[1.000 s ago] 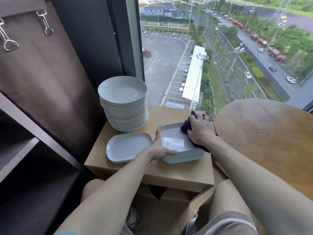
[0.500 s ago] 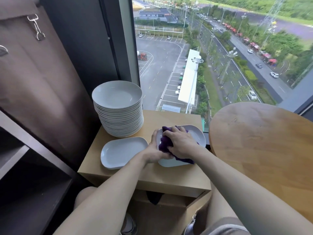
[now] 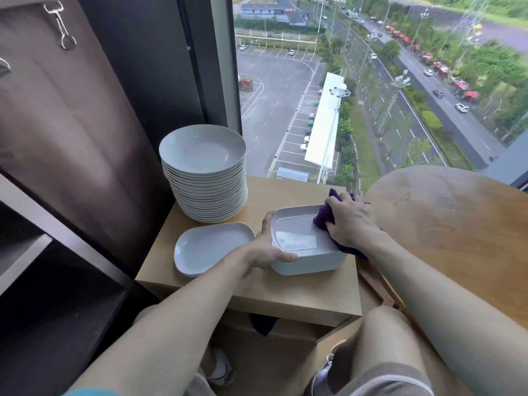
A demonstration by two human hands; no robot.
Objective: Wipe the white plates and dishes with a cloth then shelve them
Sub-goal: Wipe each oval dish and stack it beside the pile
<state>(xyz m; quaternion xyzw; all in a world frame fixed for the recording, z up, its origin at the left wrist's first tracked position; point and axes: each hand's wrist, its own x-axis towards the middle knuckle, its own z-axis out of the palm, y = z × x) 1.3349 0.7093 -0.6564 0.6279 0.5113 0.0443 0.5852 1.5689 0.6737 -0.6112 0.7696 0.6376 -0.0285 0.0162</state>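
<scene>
dishes (image 3: 294, 234) sat stacked on the right of the small table (image 3: 285, 294), near its front edge. left hand (image 3: 265, 252) had its grip curled round the stack's near-left corner; right hand (image 3: 353, 221) had its grip clenched on the purple cloth (image 3: 324, 217), pressed to the top dish's far right side. a hard wipe could probably slide the stack off that edge, or knock it into the flat plate (image 3: 211, 247) just beside.

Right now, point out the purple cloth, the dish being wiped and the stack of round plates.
purple cloth (image 3: 324, 217): head view, bunched fold over the dish's rim.
dish being wiped (image 3: 294, 238): head view, bare inner floor.
stack of round plates (image 3: 201, 150): head view, top plate's well.
</scene>
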